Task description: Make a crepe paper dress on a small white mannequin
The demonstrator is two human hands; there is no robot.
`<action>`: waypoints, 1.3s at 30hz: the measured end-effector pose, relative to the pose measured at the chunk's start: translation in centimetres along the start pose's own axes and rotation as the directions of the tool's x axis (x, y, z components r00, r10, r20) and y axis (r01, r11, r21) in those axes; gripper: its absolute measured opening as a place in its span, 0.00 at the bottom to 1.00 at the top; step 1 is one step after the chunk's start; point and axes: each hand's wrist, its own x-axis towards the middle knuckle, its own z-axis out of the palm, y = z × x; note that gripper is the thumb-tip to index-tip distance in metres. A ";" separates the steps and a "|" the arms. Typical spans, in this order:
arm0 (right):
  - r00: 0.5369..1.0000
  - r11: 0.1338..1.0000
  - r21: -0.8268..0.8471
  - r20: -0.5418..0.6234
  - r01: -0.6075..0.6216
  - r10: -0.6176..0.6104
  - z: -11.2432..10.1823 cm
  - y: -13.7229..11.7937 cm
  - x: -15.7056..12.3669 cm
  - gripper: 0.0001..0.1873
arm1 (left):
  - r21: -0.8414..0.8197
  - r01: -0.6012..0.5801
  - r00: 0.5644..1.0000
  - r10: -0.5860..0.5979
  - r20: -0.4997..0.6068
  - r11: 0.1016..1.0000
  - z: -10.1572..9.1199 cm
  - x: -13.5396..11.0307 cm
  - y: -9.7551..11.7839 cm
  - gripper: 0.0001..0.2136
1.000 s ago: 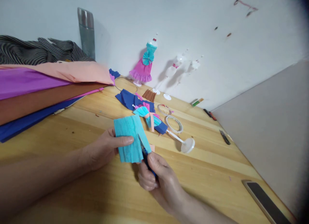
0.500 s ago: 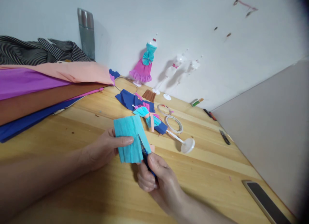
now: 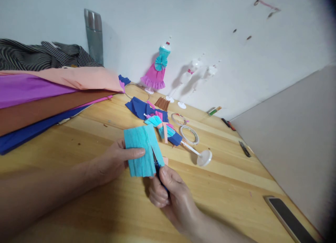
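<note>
My left hand [image 3: 118, 159] pinches a turquoise piece of crepe paper [image 3: 139, 140], thumb on its face and fingers behind it. Dark blue scissors [image 3: 158, 168] are gripped in my right hand [image 3: 170, 188]. Their blades sit in a slit that runs up the right part of the paper from its lower edge. Just beyond the paper lies a small white mannequin stand [image 3: 203, 158], tipped on its side, wrapped in turquoise, navy and pink paper with a peach strip [image 3: 165, 133] across it. A scrap of peach paper shows partly behind the turquoise piece.
Folded coloured paper sheets [image 3: 52, 92] and striped cloth [image 3: 47, 56] lie at left, near a grey bottle [image 3: 93, 36]. A dressed mannequin [image 3: 159, 70] and two bare ones stand by the wall. Tape rolls [image 3: 189, 135], a box cutter [image 3: 244, 149] and a phone [image 3: 291, 218] lie rightward.
The scissor blades have shifted slightly down and right, and the slit above their tips now shows more clearly. My left hand and the paper stay nearly still.
</note>
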 end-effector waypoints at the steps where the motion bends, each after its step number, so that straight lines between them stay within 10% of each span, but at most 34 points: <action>1: 1.000 1.000 0.001 -0.005 -0.003 0.003 0.0 0.0 0.0 0.20 | 0.000 -0.002 1.000 0.002 -0.005 1.000 0.0 0.0 0.0 0.08; 39: 0.992 0.992 -0.122 -0.125 -0.014 -0.001 0.5 -1.0 -0.3 0.22 | 0.000 0.005 1.000 -0.005 -0.002 1.000 0.0 0.0 0.1 0.10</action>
